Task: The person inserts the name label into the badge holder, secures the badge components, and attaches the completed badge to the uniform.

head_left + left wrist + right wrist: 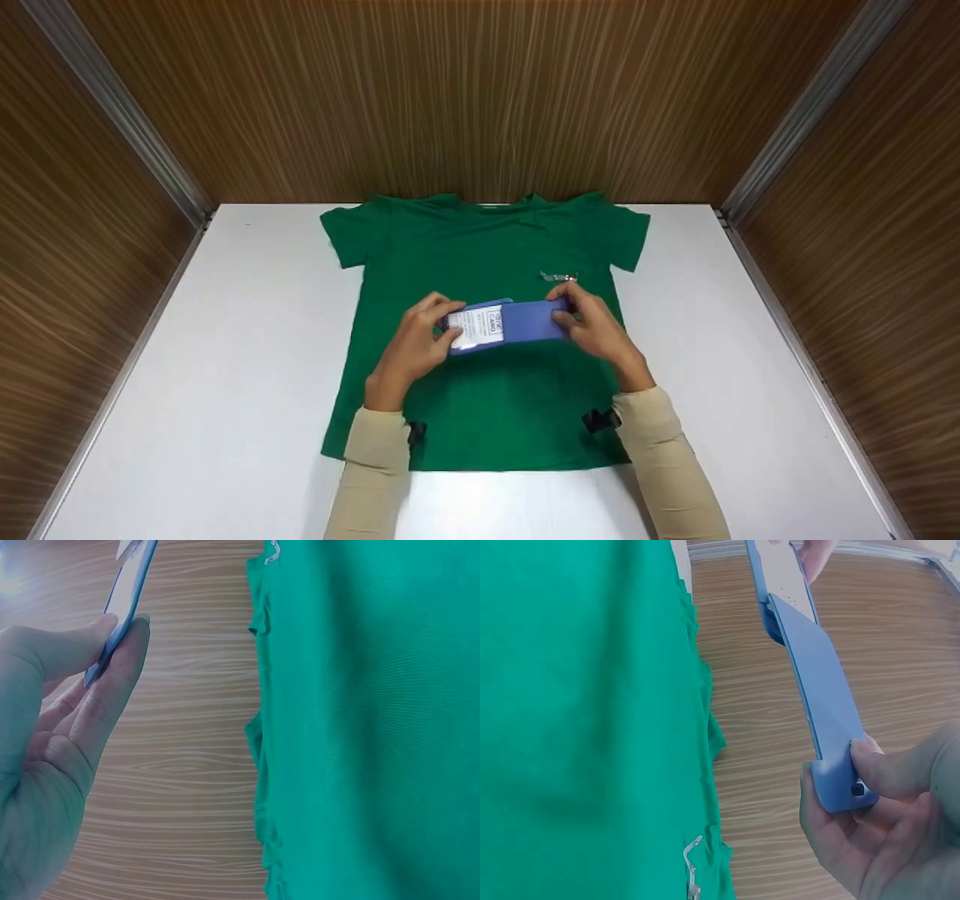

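Observation:
A green T-shirt (487,360) lies flat on the white table (247,360), collar toward the far wall. Above its chest both hands hold a flat blue case (510,324) with a white label on its left part. My left hand (420,341) pinches the left end between thumb and fingers (112,667). My right hand (596,326) grips the right end of the blue case (817,690) with thumb and fingers (885,772) curled round it. A small silvery tag (559,277) lies on the T-shirt (585,712) near its right chest.
Brown wood-grain walls (480,97) close in the table at the back and both sides, with metal strips in the corners. Bare white table surface lies left and right of the T-shirt (375,720).

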`<control>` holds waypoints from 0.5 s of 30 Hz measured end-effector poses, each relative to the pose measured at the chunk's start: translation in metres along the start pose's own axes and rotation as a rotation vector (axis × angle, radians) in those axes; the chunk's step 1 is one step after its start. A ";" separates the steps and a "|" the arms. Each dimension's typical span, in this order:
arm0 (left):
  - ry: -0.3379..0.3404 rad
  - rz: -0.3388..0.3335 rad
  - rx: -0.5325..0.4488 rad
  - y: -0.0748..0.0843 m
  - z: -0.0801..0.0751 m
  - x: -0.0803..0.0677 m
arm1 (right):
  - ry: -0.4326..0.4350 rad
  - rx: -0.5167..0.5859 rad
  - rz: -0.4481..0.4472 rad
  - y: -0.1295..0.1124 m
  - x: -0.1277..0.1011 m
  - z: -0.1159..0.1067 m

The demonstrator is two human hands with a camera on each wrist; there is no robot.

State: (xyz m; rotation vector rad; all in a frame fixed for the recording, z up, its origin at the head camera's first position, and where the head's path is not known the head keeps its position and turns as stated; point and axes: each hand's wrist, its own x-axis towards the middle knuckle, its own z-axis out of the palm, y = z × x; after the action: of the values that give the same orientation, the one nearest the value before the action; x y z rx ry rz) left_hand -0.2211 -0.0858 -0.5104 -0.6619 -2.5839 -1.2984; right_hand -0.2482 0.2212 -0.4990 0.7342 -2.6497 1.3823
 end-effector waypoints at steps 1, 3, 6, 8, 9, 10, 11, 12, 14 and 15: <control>-0.002 -0.003 -0.004 0.000 0.000 0.000 | 0.003 -0.001 -0.003 0.000 0.000 0.001; -0.004 -0.006 -0.008 0.000 0.000 0.000 | 0.008 0.000 -0.006 0.001 0.000 0.001; -0.006 -0.004 -0.012 0.000 -0.001 0.000 | 0.011 -0.002 0.000 0.000 0.000 0.001; -0.007 0.000 -0.011 0.000 0.000 0.000 | 0.014 -0.004 0.006 0.000 0.000 0.001; -0.006 0.003 -0.011 0.000 0.000 0.001 | 0.017 -0.010 0.009 0.000 0.001 0.001; -0.007 0.003 -0.013 0.000 0.000 0.001 | 0.019 -0.016 0.014 0.001 0.001 0.001; -0.008 0.003 -0.014 0.000 0.001 0.001 | 0.022 -0.021 0.016 0.001 0.001 0.002; -0.008 0.002 -0.013 -0.001 0.001 0.001 | 0.026 -0.027 0.016 0.001 0.001 0.002; -0.009 0.001 -0.012 -0.001 0.001 0.001 | 0.030 -0.040 0.017 0.001 0.002 0.003; -0.010 0.001 -0.014 -0.001 0.002 0.001 | 0.030 -0.042 0.022 0.001 0.002 0.003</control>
State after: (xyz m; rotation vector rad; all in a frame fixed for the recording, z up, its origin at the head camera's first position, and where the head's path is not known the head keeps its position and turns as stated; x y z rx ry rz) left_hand -0.2221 -0.0847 -0.5118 -0.6736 -2.5845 -1.3176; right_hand -0.2497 0.2188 -0.5010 0.6769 -2.6628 1.3271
